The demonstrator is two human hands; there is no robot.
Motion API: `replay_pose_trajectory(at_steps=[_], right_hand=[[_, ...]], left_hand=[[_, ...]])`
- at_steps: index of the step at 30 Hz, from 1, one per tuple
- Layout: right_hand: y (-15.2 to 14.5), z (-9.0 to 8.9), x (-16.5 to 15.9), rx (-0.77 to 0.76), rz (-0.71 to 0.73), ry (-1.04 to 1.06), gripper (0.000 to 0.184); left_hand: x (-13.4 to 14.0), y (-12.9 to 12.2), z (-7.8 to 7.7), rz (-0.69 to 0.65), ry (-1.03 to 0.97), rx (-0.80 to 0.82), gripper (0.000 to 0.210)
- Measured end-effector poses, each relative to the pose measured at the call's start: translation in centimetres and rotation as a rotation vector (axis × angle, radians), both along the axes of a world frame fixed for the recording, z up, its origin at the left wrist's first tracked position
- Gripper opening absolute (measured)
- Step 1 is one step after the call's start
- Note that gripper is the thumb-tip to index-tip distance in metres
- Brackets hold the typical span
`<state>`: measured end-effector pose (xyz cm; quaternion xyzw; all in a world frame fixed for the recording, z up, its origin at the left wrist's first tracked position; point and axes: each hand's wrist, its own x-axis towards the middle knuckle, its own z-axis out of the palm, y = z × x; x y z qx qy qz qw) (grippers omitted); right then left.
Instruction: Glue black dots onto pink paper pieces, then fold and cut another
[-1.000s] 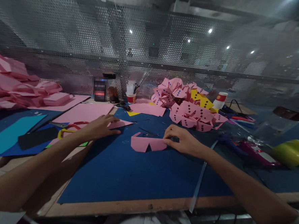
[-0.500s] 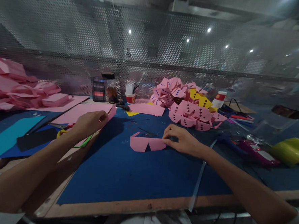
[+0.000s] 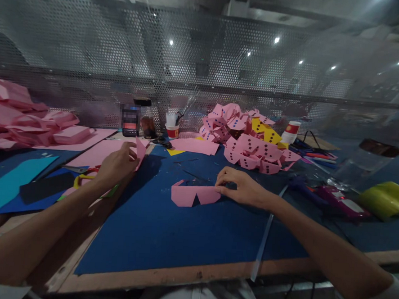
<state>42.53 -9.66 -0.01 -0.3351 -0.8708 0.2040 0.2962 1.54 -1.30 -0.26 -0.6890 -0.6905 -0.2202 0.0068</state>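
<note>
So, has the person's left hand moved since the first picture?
Yes. Judged against the nearer red-and-white cup at the back, the left hand has moved to the left in the view.

Passing room over near blue mat [image 3: 187,243], pink cutout [image 3: 185,196] beyond, spotted pile [image 3: 252,146] (jumbled) blocking behind

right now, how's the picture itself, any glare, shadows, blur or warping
Head view: dim overall, with small bright lamps glaring behind the mesh screen; head view: a dark shadow on the blue mat beside the left hand; head view, right side: the clear jar looks soft and slanted, probably lens stretch; head view, back: a pixelated patch hides detail.
</note>
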Motion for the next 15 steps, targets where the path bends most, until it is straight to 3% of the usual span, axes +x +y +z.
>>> replay_pose_trajectory(at_steps=[7, 15], right_hand=[[0.1, -0.19, 0.03, 0.012, -0.018, -0.023, 0.011], [0.05, -0.08, -0.08, 0.053, -0.055, -0.043, 0.017]], left_hand=[[-0.11, 0.3, -0.43, -0.019, -0.077, 0.045, 0.063], [0.37, 0.18, -0.65, -0.078, -0.103, 0.054, 0.061]])
